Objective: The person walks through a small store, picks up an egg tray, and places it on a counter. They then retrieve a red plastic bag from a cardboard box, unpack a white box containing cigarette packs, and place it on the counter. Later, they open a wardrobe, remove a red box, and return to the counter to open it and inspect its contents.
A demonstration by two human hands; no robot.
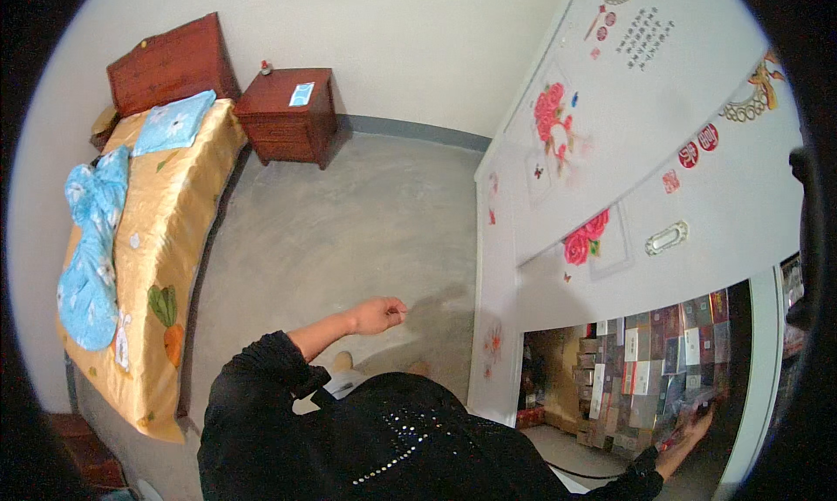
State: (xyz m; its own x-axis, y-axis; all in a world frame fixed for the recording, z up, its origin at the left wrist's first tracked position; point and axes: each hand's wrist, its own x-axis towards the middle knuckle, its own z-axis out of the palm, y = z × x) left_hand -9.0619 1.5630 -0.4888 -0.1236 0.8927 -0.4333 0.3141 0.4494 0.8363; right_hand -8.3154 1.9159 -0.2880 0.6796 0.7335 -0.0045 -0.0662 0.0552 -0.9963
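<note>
My left hand (379, 314) hangs over the grey concrete floor, its fingers curled in with nothing visible in them. On the right, my right hand (692, 429) reaches into the opening of a white cabinet with sliding doors. Its fingers are at the lower right of a stack of small boxes (631, 370), some with a glossy wrapping. Whether it grips one of them is too small and dim to tell. Above the opening, a cabinet door (634, 292) bears rose decals and an oval recessed pull (667, 238).
At the left stands a bed with a yellow satin sheet (153, 239), a blue pillow (175, 123) and a rumpled blue blanket (88, 292). A reddish-brown wooden nightstand (288, 125) by the far wall carries a blue-and-white packet (302, 94) and a small red-topped bottle (265, 68).
</note>
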